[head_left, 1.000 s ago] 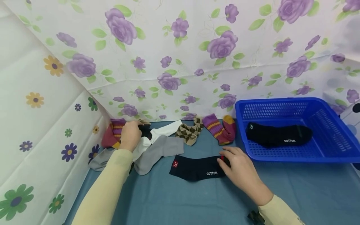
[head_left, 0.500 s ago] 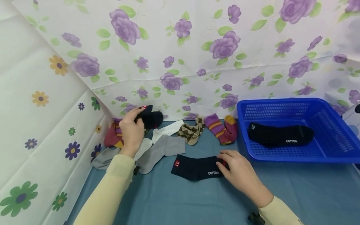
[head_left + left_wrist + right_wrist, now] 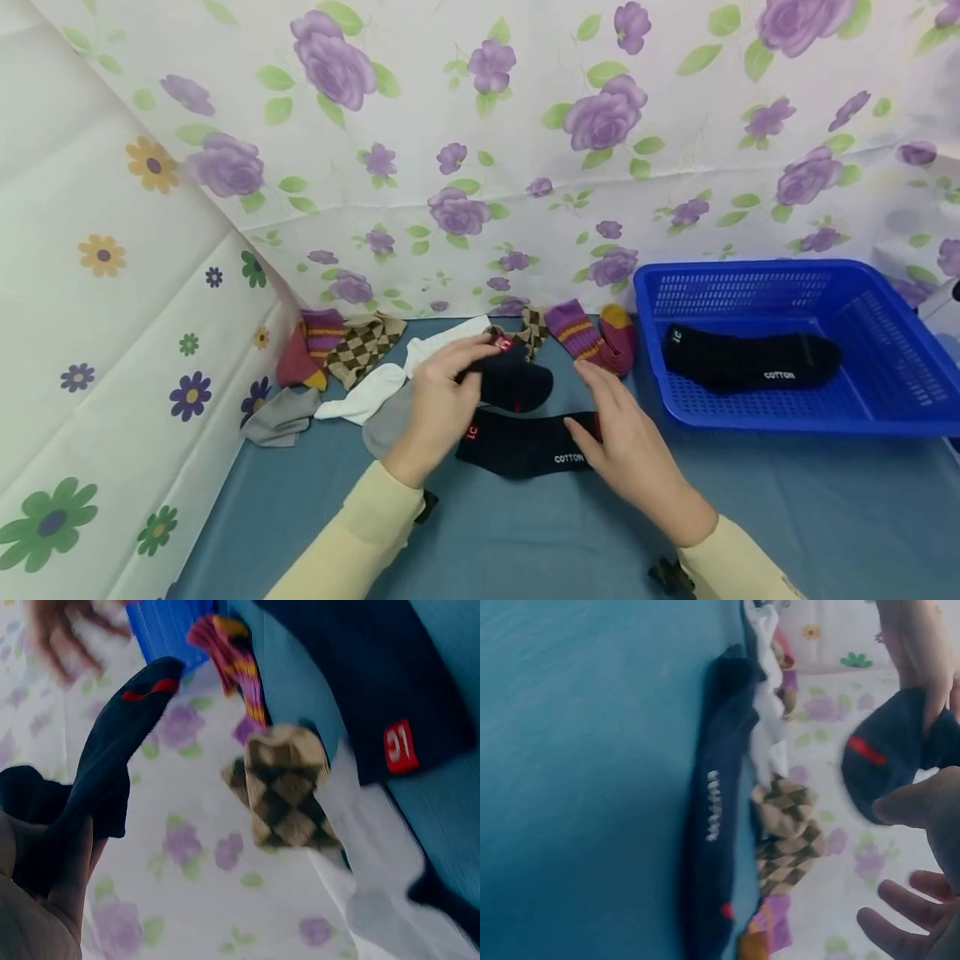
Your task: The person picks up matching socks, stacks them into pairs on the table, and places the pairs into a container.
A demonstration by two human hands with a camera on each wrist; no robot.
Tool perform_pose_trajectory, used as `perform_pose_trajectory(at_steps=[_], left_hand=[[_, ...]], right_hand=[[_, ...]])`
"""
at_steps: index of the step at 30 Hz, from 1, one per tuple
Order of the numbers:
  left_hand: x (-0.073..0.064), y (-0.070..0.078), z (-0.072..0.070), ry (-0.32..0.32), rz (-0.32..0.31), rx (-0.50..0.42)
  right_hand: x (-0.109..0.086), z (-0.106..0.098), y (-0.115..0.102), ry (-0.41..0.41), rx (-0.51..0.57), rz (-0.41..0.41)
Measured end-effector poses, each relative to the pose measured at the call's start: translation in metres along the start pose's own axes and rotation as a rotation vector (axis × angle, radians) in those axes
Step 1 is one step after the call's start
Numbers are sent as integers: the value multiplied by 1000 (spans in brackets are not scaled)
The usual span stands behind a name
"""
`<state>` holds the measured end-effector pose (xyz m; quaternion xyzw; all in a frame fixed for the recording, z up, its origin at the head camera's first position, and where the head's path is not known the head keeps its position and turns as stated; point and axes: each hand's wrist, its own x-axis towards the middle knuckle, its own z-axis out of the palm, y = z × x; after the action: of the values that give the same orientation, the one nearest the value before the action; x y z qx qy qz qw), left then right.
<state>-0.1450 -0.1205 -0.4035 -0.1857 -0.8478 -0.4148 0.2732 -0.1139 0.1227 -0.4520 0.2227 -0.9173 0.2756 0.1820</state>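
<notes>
My left hand (image 3: 438, 404) grips a dark navy sock (image 3: 517, 382) with a red label, raised over the cloth. The sock bends, and its toe with a red stripe points away from the fingers in the left wrist view. A matching navy sock (image 3: 510, 450), marked COTTON, lies flat below it. My right hand (image 3: 633, 458) is above that sock's toe end, thumb and fingers spread apart. In the right wrist view, the right thumb (image 3: 911, 804) overlaps the held sock's toe; whether they touch, I cannot tell.
A blue basket (image 3: 750, 421) at right holds a black sock (image 3: 750, 357). Along the back lie striped socks (image 3: 588, 337), checkered socks (image 3: 366, 346), white socks (image 3: 367, 393) and grey socks (image 3: 281, 417). A floral curtain (image 3: 510, 158) stands behind the blue cloth (image 3: 300, 508).
My left hand has picked the navy sock from the pile at left and carried it right, over the flat one. My right hand has lifted its fingers slightly off the flat sock.
</notes>
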Motion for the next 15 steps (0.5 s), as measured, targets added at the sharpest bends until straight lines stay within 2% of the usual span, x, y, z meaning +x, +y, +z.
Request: perform_pose_trajectory(at_steps=[2, 5, 10, 15], left_hand=[[-3, 7, 5, -69, 46, 13], [-7, 16, 13, -126, 88, 17], [-10, 26, 27, -167, 114, -17], [-9, 30, 34, -187, 113, -39]], right_hand=[[6, -3, -6, 47, 27, -27], [14, -8, -17, 113, 69, -100], [24, -13, -26, 165, 116, -232], [28, -18, -24, 181, 159, -293]])
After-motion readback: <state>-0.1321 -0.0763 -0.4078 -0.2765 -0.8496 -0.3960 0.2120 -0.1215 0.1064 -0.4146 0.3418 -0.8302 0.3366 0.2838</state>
